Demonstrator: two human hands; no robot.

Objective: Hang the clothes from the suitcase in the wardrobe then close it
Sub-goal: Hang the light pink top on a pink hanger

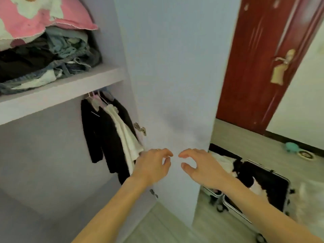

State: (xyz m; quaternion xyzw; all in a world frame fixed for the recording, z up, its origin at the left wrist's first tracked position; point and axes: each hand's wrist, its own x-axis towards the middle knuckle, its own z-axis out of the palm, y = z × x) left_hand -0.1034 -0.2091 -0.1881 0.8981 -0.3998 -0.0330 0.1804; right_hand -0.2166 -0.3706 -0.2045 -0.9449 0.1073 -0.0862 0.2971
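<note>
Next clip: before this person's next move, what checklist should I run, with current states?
1. Left hand and right hand free: ok, both hold nothing.
2. Wardrobe door open: ok.
3. Hung clothes on hangers: ok.
4. Suitcase emptied: not ok, white and black garments lie inside.
5. Any of the hangers free: cannot tell.
</note>
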